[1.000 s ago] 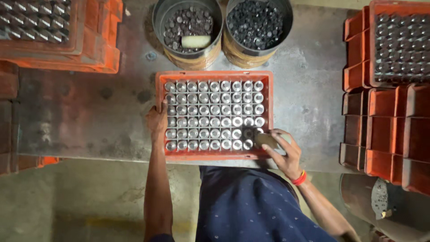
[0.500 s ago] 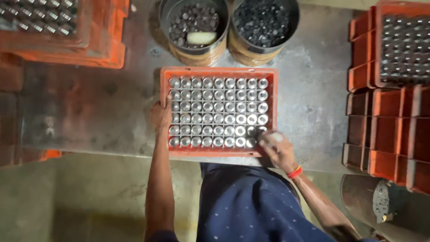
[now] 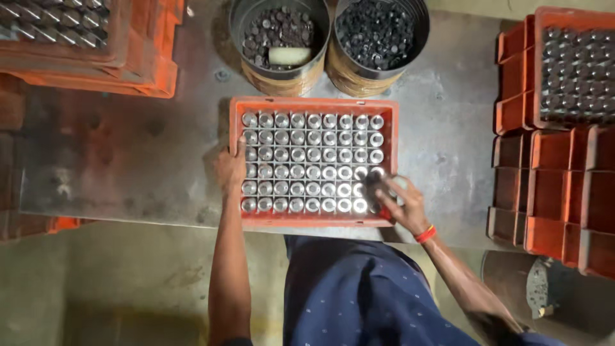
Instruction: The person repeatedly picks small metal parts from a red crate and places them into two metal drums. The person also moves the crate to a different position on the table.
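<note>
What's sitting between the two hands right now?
In the head view, the orange tray of shiny metal cups lies between the left hand on its left rim and the right hand at its near-right corner.

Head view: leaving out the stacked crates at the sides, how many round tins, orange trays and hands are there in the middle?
Round metal tins: 2 (left tin, right tin)
Orange tray of shiny cylinders: 1
Hands: 2 (left hand, right hand)
Total: 5

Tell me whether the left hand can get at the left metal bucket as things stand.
Probably yes: the left hand rests on the orange tray's left rim, and bare tabletop leads to the open-topped left metal bucket.
</note>
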`<state>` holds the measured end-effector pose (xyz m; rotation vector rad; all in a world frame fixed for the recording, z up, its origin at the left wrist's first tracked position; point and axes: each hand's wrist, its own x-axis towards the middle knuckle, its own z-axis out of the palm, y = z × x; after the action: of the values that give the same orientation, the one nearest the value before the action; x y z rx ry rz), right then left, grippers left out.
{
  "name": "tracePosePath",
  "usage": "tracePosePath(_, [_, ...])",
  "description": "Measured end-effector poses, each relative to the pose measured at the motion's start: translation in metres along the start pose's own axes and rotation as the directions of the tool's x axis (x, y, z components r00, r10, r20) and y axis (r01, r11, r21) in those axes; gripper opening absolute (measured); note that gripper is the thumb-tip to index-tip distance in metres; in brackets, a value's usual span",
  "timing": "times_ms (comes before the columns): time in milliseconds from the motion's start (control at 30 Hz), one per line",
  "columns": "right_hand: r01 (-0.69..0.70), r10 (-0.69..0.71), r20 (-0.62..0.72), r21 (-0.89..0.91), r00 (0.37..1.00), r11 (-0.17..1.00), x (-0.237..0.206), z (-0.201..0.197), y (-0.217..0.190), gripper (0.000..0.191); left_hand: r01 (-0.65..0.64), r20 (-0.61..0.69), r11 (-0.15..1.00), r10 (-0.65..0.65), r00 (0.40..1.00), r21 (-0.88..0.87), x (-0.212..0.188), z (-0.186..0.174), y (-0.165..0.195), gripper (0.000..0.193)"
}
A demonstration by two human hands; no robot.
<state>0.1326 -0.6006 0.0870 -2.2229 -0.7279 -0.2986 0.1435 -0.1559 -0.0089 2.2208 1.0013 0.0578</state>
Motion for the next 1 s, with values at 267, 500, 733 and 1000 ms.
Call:
tracePosePath(267, [0.013,-0.014,-0.049,-0.021,0.999,1.000,0.038,0.018,0.006,0.040,0.038,0.034,0.997,-0.041,0.999,0.071,-0.003,0.001,0.001,0.080])
tracePosePath(500, [-0.024,0.024,-0.006,0.016,1.000,1.000,0.035,0.001,0.013,0.040,0.027,0.020,0.999,-0.027,0.999,-0.022,-0.002,0.000,-0.001,0.077])
tracePosePath(733, [0.017,-0.017,-0.029,0.012,0.999,1.000,0.079,0.026,0.020,0.017,0.064,0.024,0.995,-0.066,0.998,0.079,-0.004,-0.001,0.006,0.076])
tracePosePath(1000, [0.033,-0.034,-0.011,-0.050,0.999,0.998,0.068,0.006,0.030,0.040,0.078,0.025,0.996,-0.079,0.997,0.034,-0.005,-0.002,0.002,0.072])
